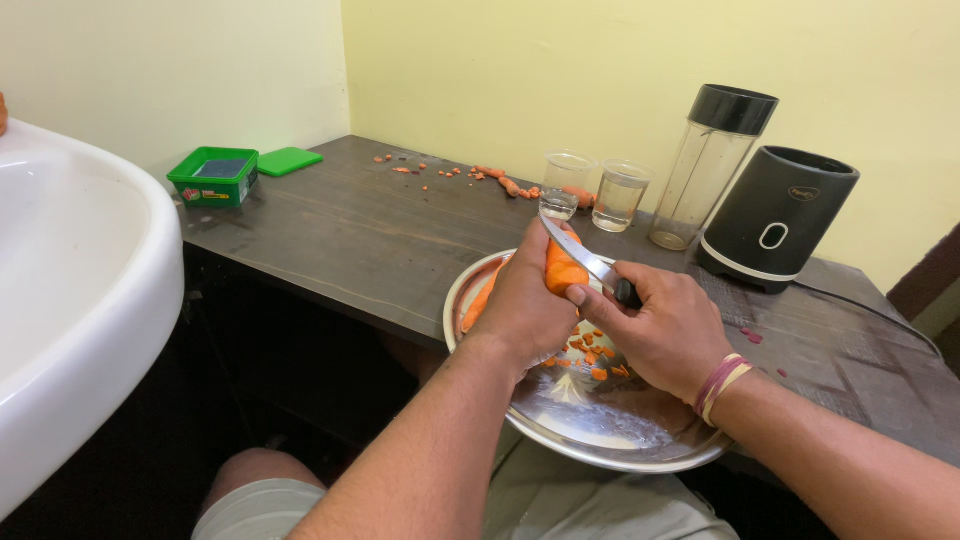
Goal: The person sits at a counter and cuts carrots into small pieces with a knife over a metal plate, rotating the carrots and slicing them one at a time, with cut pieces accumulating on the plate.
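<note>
Orange carrot sits clamped in the left hand, held up over the steel plate that rests on the person's lap at the edge of the dark wooden table. Right hand is clenched round the black handle of a knife, blade laid against the carrot, thumb pressed near the cut.

Risk, as a judgement: the blade lies near the left fingers and the right thumb — a slip on the carrot could nick either. The plate hangs off the table edge and could tip and spill.

Containers: the plate holds small orange carrot bits and another carrot piece at its left rim. Two clear plastic cups hold a little water. Blender jar with a black lid looks empty, beside the black blender base. Green tub holds something dark, its green lid just beside it. Carrot scraps are scattered on the table near the cups. White sink at left.
</note>
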